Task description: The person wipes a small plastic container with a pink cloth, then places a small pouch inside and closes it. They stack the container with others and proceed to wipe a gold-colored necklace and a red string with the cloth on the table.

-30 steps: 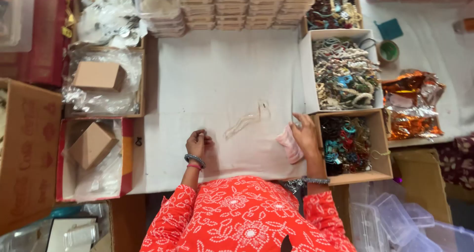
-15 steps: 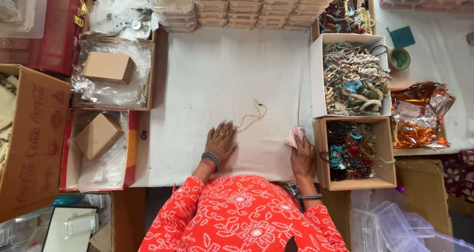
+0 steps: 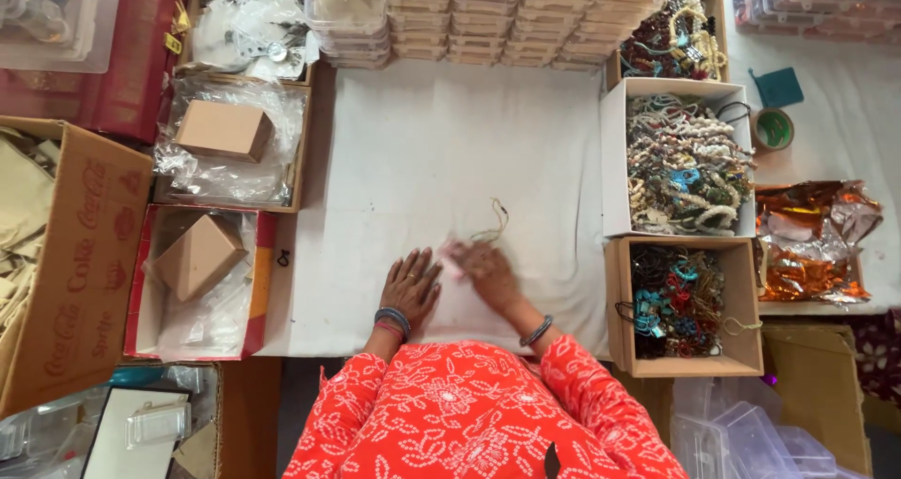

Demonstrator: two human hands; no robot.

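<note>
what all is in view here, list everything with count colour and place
white cloth: one, centre of the table
thin cord: one, pale, on the cloth just beyond the hands
pink piece: one, small, blurred, between the hands
clear lidded tubs: several stacks, top edge
white box of beaded strings: one, mixed colours, right
brown box of dark strings: one, lower right
orange foil wrapper: one, far right
tan cartons: two, on clear plastic, left
left hand: flat on the cloth
right hand: blurred, at the pink piece
</note>
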